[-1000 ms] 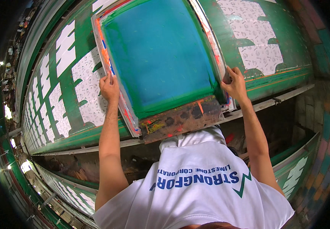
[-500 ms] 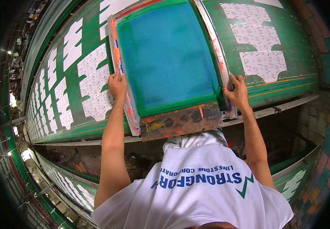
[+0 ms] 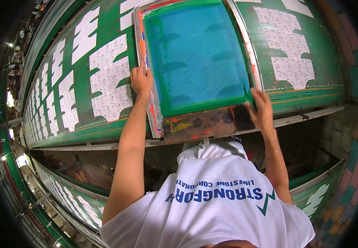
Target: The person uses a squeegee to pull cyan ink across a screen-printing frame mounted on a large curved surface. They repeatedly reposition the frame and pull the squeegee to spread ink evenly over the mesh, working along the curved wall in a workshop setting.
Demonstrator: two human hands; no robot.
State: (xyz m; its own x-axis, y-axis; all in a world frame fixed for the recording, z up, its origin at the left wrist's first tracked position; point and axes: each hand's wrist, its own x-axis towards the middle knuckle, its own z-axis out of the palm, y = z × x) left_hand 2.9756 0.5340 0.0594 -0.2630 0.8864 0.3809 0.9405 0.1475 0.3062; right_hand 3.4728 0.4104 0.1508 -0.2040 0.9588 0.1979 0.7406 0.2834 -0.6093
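Note:
A screen-printing frame [image 3: 153, 99] with blue mesh [image 3: 199, 58] and a green border rests over the green table. Dark notch shapes like those of the printed pieces show through the mesh. At its near end is a dark board [image 3: 199, 126] smeared with red and yellow paint. My left hand [image 3: 141, 80] is closed on the frame's left rail, fingers along its outer side. By the near right corner, my right hand [image 3: 262, 110] has its thumb and fingers apart and holds nothing; it is slightly blurred, and whether it touches the rail I cannot tell.
White printed cut pieces [image 3: 292, 49] lie right of the frame, and more [image 3: 110, 78] run in rows to the left. A ledge [image 3: 307, 117] edges the green table [image 3: 323, 78]. Behind me stands another table [image 3: 69, 196] with white pieces. A coloured block wall [image 3: 354, 165] rises at right.
The frame has shifted to the right in view, and the notch shapes now show clearly through its mesh. My right hand has let go of the right rail; my left still grips.

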